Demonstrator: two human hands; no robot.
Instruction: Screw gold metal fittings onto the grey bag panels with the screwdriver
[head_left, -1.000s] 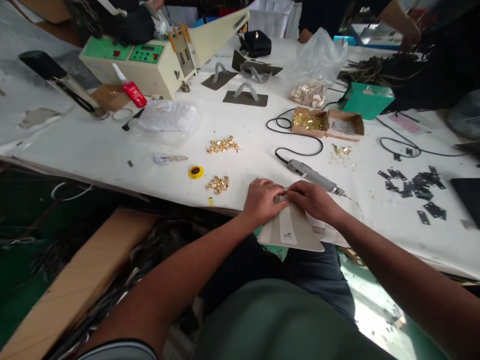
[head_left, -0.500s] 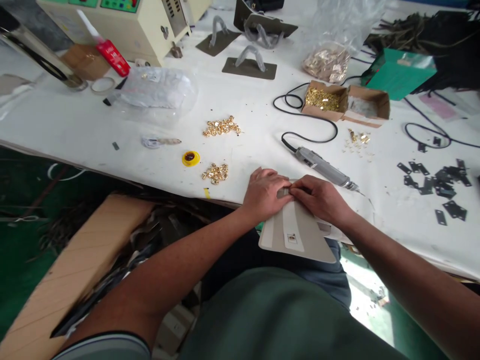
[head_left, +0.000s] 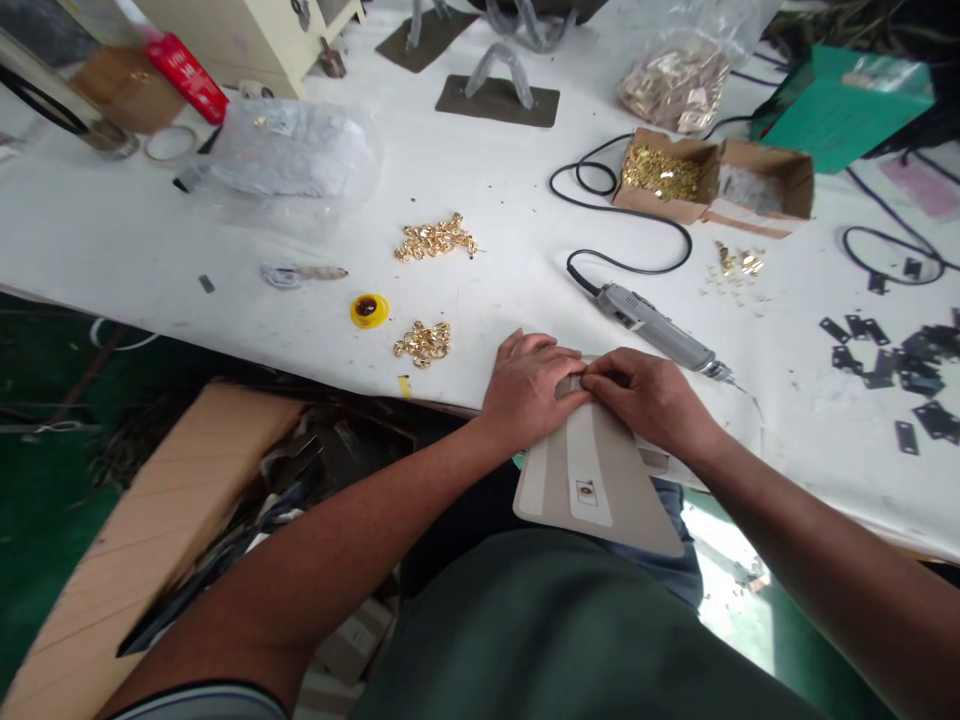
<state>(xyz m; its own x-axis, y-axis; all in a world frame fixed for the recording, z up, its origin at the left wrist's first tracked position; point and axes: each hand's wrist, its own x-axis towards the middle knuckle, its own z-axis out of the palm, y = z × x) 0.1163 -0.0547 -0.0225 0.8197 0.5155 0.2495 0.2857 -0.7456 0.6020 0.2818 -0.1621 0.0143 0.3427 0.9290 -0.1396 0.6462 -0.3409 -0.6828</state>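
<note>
Since a second ago, my view has tipped down, so the bench [head_left: 502, 265] looks nearer and the board [head_left: 628, 490] looks bigger. The left hand [head_left: 531, 388] and right hand [head_left: 646, 402] have stayed at the board's top end. My left is clamped on it, thumb on its face. My right touches that end too, but I can't tell if its fingertips pinch something. The board pokes past the bench's front edge, with a white strip [head_left: 585, 440] down it. Near my right lies a grey tool [head_left: 660, 330]. Two gold piles [head_left: 424, 343] lie off to the left, near a yellow cup [head_left: 370, 311].
</note>
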